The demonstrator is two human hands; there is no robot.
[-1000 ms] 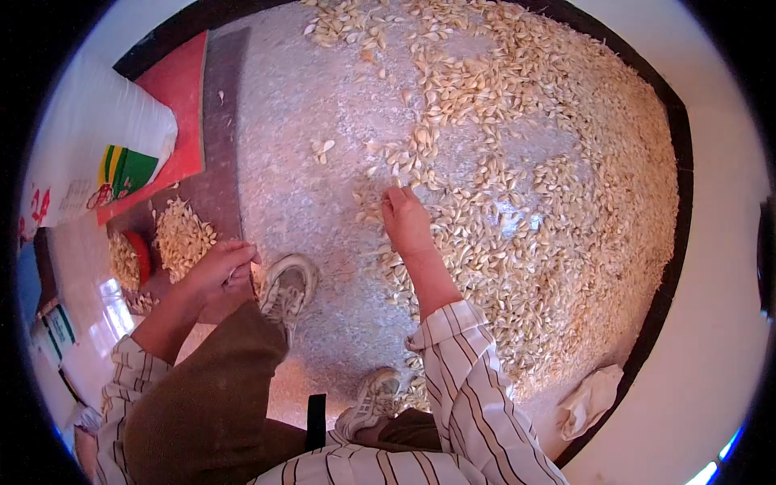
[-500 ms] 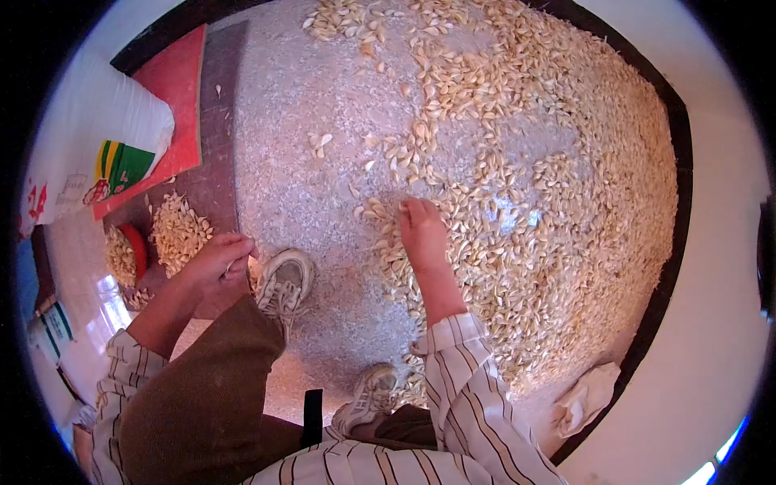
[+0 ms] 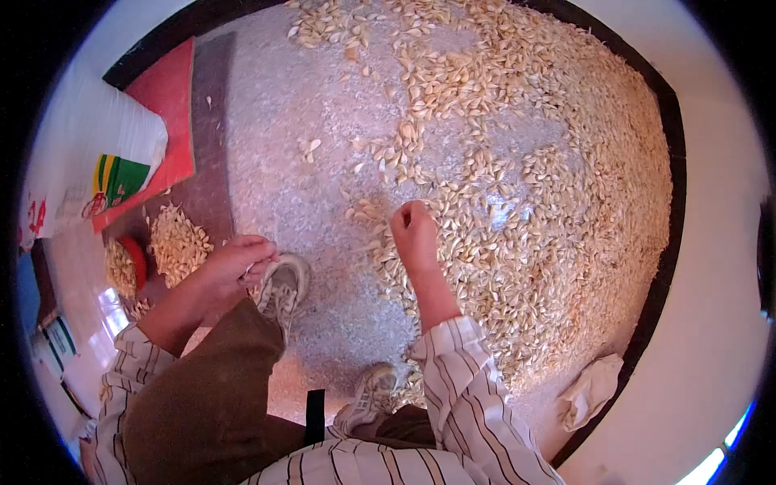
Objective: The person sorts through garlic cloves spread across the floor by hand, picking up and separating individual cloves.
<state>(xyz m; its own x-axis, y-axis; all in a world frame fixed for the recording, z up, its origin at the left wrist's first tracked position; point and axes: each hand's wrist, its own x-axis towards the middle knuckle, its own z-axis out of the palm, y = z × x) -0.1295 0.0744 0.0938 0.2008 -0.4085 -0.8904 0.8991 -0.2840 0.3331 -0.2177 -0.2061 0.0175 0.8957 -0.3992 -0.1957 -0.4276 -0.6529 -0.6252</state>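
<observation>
Many pale garlic cloves (image 3: 517, 267) lie spread over the floor in front of me and to the right. My right hand (image 3: 414, 234) is over the near-left edge of them, its fingers curled together; whatever it may hold is too small to make out. Above my knee and beside my shoe (image 3: 284, 295), my left hand (image 3: 242, 263) has its fingers pressed together, and what lies between them cannot be told. A heap of cloves (image 3: 178, 242) sits beyond the left hand, next to a red container (image 3: 136, 263) with more cloves in it.
A white sack (image 3: 121, 137) with a green and yellow print rests on a red sheet (image 3: 174, 101) at the left. Crumpled cloth or paper (image 3: 590, 394) lies at the lower right. A dark border (image 3: 677, 178) runs around the floor area.
My right hand has moved down and slightly right from where it was a second ago. My left hand has shifted a little to the right in view.
</observation>
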